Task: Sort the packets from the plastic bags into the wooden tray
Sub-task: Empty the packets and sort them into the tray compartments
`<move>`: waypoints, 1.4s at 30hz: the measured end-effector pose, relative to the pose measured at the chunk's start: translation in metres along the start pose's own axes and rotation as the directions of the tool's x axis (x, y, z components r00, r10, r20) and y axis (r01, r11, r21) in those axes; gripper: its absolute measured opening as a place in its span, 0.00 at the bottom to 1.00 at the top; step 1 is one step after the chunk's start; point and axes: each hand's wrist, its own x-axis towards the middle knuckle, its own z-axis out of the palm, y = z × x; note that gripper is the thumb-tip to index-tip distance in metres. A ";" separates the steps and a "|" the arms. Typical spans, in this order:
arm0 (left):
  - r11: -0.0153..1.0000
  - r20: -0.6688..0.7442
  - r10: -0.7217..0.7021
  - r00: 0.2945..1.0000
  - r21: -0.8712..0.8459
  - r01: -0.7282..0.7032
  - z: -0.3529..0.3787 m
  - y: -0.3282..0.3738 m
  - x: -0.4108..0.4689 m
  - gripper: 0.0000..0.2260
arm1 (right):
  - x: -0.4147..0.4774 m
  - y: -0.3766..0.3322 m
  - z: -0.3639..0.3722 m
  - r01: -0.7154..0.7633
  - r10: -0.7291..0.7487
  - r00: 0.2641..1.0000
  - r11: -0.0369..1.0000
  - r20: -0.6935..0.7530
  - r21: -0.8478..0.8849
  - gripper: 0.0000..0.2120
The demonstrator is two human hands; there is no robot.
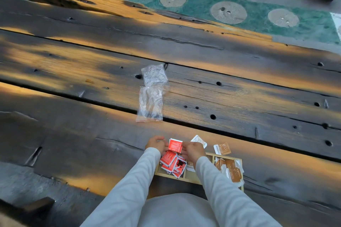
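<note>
A red packet is pinched upright between the left hand and right hand, fingers of both grasping its side edges, probably to square it before it drops. It hovers just past the wooden tray, over its left compartment of red packets; brown ones fill the right, two plastic bags lie flat and far off

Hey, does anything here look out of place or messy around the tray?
Yes. A brown packet and a white packet lie on the table beyond the wooden tray, not in a compartment. The brown packets on the right spill over the tray's rim.
</note>
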 end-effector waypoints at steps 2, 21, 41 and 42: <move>1.000 -0.023 0.004 1.000 -0.001 -0.004 -0.003 -0.009 -0.003 0.10 | 0.018 0.020 -0.004 0.029 -0.028 1.000 0.993 0.006 -0.110 0.13; 0.978 -0.035 0.025 0.999 0.208 -0.017 -0.006 -0.033 -0.019 0.04 | -0.020 0.028 -0.006 0.084 -0.085 0.996 0.809 0.025 -0.581 0.12; 0.802 0.176 0.218 0.960 0.528 -0.280 0.056 0.022 -0.006 0.10 | 0.054 0.031 -0.053 0.056 -0.049 0.977 0.998 -0.207 0.025 0.10; 0.791 0.199 0.205 0.958 0.543 -0.282 0.064 0.025 -0.003 0.11 | 0.058 0.028 -0.058 0.048 -0.033 0.978 0.997 -0.207 0.067 0.11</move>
